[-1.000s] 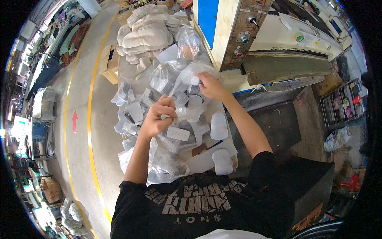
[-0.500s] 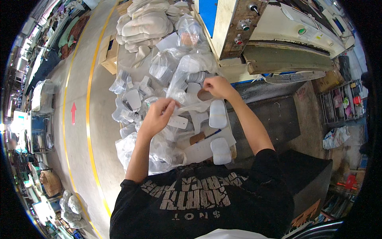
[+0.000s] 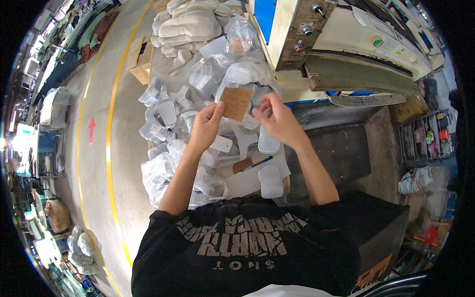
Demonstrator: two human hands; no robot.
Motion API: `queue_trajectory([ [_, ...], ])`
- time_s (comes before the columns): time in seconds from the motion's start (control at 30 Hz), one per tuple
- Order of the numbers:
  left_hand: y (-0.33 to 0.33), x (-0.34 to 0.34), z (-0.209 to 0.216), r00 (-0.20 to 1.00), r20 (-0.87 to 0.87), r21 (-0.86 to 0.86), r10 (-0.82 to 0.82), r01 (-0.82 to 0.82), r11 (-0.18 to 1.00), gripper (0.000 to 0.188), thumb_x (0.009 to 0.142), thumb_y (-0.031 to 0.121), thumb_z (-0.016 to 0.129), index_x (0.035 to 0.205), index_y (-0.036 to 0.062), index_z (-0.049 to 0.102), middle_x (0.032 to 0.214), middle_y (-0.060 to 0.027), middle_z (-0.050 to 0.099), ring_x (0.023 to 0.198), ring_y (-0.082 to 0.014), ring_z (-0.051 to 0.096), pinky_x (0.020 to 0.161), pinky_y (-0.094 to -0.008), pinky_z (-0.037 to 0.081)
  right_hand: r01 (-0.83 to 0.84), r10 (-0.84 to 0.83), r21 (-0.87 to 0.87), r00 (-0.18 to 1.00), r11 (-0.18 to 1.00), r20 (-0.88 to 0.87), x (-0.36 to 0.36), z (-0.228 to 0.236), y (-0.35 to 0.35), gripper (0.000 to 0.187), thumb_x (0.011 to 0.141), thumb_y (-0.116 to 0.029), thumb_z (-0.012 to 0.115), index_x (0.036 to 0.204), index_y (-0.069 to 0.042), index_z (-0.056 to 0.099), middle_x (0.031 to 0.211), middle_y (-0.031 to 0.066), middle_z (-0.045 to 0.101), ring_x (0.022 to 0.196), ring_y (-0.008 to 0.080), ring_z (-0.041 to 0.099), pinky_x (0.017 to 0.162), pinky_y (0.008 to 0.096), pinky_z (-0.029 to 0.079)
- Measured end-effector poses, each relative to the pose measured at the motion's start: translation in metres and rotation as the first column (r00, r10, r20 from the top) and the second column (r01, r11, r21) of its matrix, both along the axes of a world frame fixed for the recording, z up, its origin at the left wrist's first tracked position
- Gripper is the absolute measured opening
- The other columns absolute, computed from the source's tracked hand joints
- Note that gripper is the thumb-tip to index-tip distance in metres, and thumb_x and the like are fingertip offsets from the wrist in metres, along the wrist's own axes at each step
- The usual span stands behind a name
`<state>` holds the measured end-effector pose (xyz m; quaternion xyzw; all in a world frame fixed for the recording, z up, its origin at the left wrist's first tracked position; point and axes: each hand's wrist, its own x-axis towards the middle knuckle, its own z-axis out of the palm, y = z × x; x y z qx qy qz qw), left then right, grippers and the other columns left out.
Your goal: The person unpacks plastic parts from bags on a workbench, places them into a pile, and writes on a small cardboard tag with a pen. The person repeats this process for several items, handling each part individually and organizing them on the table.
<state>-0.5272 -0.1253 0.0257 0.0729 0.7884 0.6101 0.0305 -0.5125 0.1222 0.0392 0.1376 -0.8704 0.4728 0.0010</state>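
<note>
Your left hand [image 3: 205, 126] and right hand [image 3: 279, 121] sit side by side at the centre, with the card [image 3: 236, 103] between them, pinched by the left hand at its 9 o'clock edge. Bags [image 3: 198, 84] spread under and around both hands, from 9 through 12 o'clock. A pad stack [image 3: 190, 22] lies beyond them at 12. The box [image 3: 141, 59] stands at 10 o'clock, beside the bags. The machine [image 3: 346, 44] fills 1 to 2 o'clock. A pen [image 3: 257, 162] lies at 6, with two pads [image 3: 271, 180] just past it.
</note>
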Motion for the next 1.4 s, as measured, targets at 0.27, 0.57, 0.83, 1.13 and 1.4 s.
queue_trajectory([
  [0.27,-0.002,0.007,0.014,0.991,0.130,0.098,-0.015,0.002,0.995,0.048,0.111,0.044,0.047,0.091,0.0030,0.061,0.080,0.0049,0.046,0.077,-0.0071,0.040,0.070,-0.0257,0.036,0.079,-0.166,0.580,0.981,0.811,0.098,0.043,-0.056,-0.004,0.091,0.075,-0.041,0.083,0.148,-0.005,0.041,0.146,0.0311,0.042,0.122,0.0538,0.054,0.100,0.0559,0.052],
  [0.57,-0.017,0.010,0.017,0.989,0.133,0.102,0.059,-0.073,0.992,0.049,0.111,0.046,0.045,0.087,0.0055,0.059,0.079,0.0046,0.047,0.078,-0.0077,0.041,0.071,-0.0253,0.035,-0.005,0.114,-0.287,0.925,0.958,0.363,-0.012,-0.021,0.074,0.049,0.090,-0.024,0.071,0.133,-0.011,0.052,0.123,0.0075,0.057,0.104,0.0199,0.059,0.088,0.0358,0.051],
  [0.83,-0.011,0.001,0.027,0.985,0.114,0.301,0.131,-0.160,0.940,0.046,0.110,0.043,0.050,0.086,0.0055,0.061,0.081,0.0048,0.051,0.079,-0.0075,0.044,0.075,-0.0246,0.036,0.120,0.026,-0.348,0.922,0.930,0.387,-0.053,-0.036,0.013,0.052,0.104,-0.047,0.056,0.140,-0.010,0.046,0.129,0.0102,0.053,0.115,0.0267,0.057,0.102,0.0457,0.047],
  [1.13,-0.019,-0.012,0.058,0.983,0.071,0.428,0.167,-0.182,0.885,0.043,0.111,0.038,0.049,0.099,0.0010,0.069,0.089,0.0029,0.060,0.084,-0.0069,0.049,0.080,-0.0257,0.039,0.025,-0.266,0.650,0.924,0.759,0.275,0.026,-0.080,0.000,0.100,0.080,-0.058,0.078,0.153,-0.006,0.033,0.146,0.0368,0.038,0.126,0.0550,0.054,0.100,0.0576,0.051],
  [1.4,-0.032,-0.009,0.045,0.999,0.036,0.392,0.032,-0.043,0.919,0.045,0.112,0.035,0.047,0.106,-0.0040,0.069,0.101,-0.0031,0.068,0.091,-0.0084,0.058,0.085,-0.0268,0.044,0.051,-0.126,0.169,0.872,0.984,0.472,-0.009,-0.107,0.060,0.093,0.082,-0.043,0.078,0.156,-0.008,0.033,0.140,0.0283,0.051,0.123,0.0376,0.060,0.104,0.0426,0.049],
])
